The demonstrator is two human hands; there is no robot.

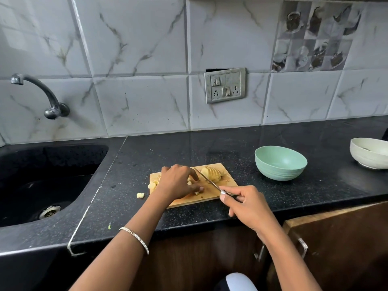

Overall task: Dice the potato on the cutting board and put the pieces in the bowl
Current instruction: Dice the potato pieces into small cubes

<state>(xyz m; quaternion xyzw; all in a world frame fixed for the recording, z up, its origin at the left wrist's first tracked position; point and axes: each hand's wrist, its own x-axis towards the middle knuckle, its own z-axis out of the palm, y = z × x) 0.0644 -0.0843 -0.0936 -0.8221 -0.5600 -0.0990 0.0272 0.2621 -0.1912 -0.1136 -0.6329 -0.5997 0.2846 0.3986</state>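
A wooden cutting board (pixel 218 195) lies on the black counter. At its far right sits a sliced potato half (pixel 211 174). Small diced pieces (pixel 152 185) lie at the board's left edge, and one piece (pixel 140 195) is off the board on the counter. My left hand (pixel 178 181) lies palm down over pieces in the middle of the board, fingers curved over them. My right hand (pixel 245 203) grips the handle of a knife (pixel 206 179), its blade angled up toward the potato half. The green bowl (pixel 280 163) stands to the board's right, empty inside.
A black sink (pixel 42 177) with a wall tap (pixel 42 95) is at the left. A white bowl (pixel 370 153) stands at the far right of the counter. A switch socket (pixel 225 85) is on the tiled wall. Wooden cabinet doors (pixel 336 248) are below.
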